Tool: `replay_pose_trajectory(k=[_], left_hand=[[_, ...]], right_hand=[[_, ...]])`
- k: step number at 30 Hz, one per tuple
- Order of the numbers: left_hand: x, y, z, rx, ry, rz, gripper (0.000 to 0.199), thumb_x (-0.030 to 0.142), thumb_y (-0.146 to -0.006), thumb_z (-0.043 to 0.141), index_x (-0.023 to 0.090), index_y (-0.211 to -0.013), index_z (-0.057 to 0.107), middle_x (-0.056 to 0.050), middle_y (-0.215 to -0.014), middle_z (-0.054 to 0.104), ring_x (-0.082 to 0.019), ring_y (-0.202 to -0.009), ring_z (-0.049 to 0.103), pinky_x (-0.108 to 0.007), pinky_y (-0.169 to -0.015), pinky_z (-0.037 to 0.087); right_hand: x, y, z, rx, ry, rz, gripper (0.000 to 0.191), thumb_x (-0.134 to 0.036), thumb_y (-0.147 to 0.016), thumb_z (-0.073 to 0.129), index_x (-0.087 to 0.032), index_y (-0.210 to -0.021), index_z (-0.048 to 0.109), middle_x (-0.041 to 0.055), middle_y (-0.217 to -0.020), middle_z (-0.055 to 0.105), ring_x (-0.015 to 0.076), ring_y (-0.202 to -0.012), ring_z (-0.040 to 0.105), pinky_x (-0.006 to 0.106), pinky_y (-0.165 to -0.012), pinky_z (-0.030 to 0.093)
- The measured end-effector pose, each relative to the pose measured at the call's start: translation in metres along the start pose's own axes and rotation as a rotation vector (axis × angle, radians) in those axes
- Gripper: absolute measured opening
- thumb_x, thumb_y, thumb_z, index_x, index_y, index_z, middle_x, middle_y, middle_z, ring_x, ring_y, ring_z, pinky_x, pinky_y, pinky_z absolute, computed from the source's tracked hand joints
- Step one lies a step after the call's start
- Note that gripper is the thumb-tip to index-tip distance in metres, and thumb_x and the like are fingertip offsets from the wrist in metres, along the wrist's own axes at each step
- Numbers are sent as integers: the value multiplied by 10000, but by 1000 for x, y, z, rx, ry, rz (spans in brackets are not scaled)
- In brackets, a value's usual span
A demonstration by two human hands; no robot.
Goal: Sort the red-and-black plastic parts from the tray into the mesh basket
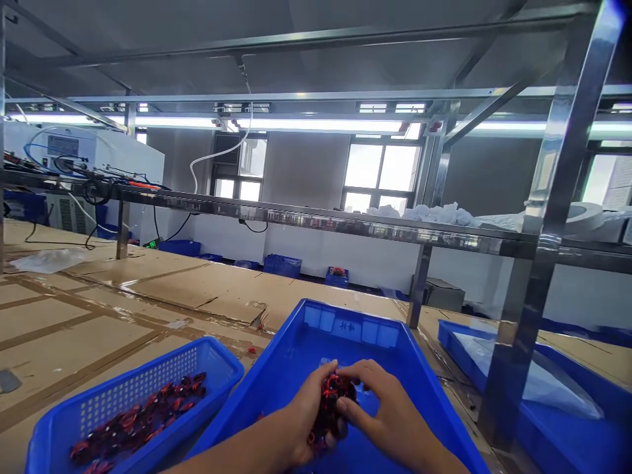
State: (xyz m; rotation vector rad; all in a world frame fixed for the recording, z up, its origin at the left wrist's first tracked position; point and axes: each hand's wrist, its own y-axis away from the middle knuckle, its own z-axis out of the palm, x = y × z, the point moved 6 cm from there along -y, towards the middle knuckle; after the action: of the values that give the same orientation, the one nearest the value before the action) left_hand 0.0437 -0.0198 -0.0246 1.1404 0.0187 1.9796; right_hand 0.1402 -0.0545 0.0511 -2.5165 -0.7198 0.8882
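My left hand [309,411] is cupped around a pile of small red and black parts [333,401], too small to name exactly. Against the same pile lies my right hand [382,408], its thumb and fingers curled onto the parts from the right. Both hands are over a large blue bin [296,342], whose floor they partly hide. To the left stands a blue perforated basket [133,375] holding many similar red and black parts [143,418].
A metal shelf post [533,316] rises close on the right, and a shelf rail [316,220] crosses ahead. Beyond the post sits another blue bin [454,329] with a plastic bag [533,378]. Cardboard [74,355] covers the table on the left.
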Motion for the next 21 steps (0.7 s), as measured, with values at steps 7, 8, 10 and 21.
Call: replay_pose_trajectory(k=[7,8,10,21], left_hand=[[-1,5,2,-33,138,-69,438,585,-713,629,159,-678,530,49,-466,443,-72,-359,457,-114,-280,172],[-1,5,4,-67,137,-74,450,592,-718,622,152,-676,536,47,-461,442,-70,-358,451,-114,-278,174],[0,6,6,-120,126,-87,482,615,-725,608,139,-678,550,46,-451,436,-66,-352,439,-115,-272,185],[12,7,5,-165,235,-71,477,612,-740,601,138,-723,548,7,-565,549,-56,-368,473,-109,-267,218]], right_hand=[[-14,0,-1,67,61,-45,149,-257,-842,635,-249,-991,638,33,-941,644,212,-902,580,345,-805,474],[-17,0,-1,79,72,-73,153,-249,-842,634,-244,-995,632,40,-952,637,214,-914,575,345,-812,475],[-21,1,0,112,97,-120,170,-247,-841,635,-242,-1011,619,50,-974,623,218,-929,565,346,-814,478],[-13,2,-6,216,-19,-80,262,-269,-898,533,-253,-1156,575,58,-1068,625,207,-931,593,321,-805,500]])
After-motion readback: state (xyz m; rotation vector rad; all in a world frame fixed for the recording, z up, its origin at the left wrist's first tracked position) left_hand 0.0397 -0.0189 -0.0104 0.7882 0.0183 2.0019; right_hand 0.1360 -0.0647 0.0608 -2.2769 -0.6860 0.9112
